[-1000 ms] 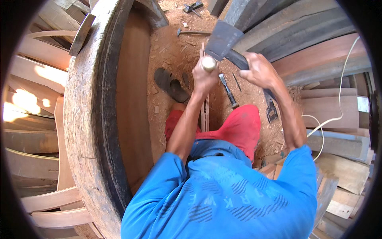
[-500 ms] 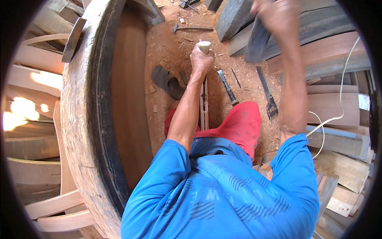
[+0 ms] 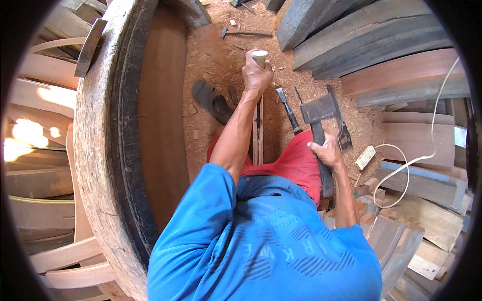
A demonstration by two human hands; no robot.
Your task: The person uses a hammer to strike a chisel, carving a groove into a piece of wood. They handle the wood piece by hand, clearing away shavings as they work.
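Note:
My left hand (image 3: 257, 78) is wrapped round the upright handle of a chisel (image 3: 259, 55); its pale round end shows above the fist and the blade is hidden. Below that hand, a narrow slotted length of wood (image 3: 258, 135) runs between my legs. My right hand (image 3: 329, 150) grips the dark handle of a wooden mallet (image 3: 320, 109), whose blocky head is over the floor beside my right knee. Beyond that knee lies another chisel (image 3: 287, 108) with a dark handle. A handsaw (image 3: 344, 135) is partly behind the mallet.
A long curved timber hull (image 3: 95, 150) rises along my left. Heavy beams (image 3: 371, 40) and stacked boards (image 3: 416, 143) fill the right side. A hammer (image 3: 248, 33) lies ahead among wood chips. A white cord (image 3: 422, 158) with a socket block (image 3: 365, 157) loops at the right.
The mallet has come down from high at the upper right to beside my right knee, with my right hand on it. My left hand keeps its grip in nearly the same place.

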